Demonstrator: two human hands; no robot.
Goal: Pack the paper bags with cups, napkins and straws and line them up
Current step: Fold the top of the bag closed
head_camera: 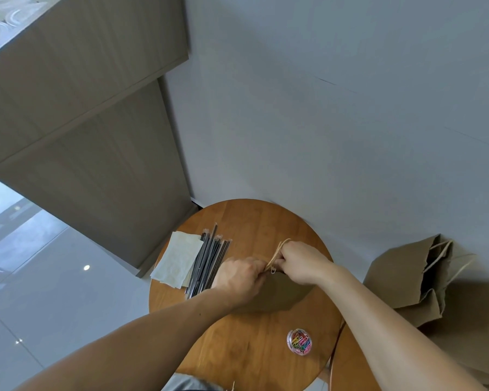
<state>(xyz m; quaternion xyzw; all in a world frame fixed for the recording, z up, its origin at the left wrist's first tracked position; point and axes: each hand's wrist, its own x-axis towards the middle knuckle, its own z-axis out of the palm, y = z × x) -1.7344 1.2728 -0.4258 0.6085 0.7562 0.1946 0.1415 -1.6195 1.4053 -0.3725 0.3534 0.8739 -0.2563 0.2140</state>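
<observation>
At the middle of the round wooden table [246, 221] stands a brown paper bag [283, 294]. Its top edge is drawn together and sits directly between the two hands. The left hand [237, 280] comes in from the table's left side with its fingers curled, and the fingertips pinch the closed top of the bag. The right hand [299, 262] meets it from the right, fingers folded tight around the cord handles [278, 249], which loop up over its knuckles toward the far edge. A small metal paper clip [273, 270] shows at the bag's mouth in the narrow space where the two hands nearly touch. Whether it is already clipped on cannot be told.

Along the table's left edge lies a stack of pale napkins [178, 259]. Just beside it, on the inner side, is a bundle of dark straws [209, 261] in clear wrappers; the near ends of the straws are hidden by the left wrist. Near the table's near right edge sits a small clear tub of coloured paper clips [299, 342], well apart from both hands. Past the right edge, more paper bags [407, 272] lean against the wall.
</observation>
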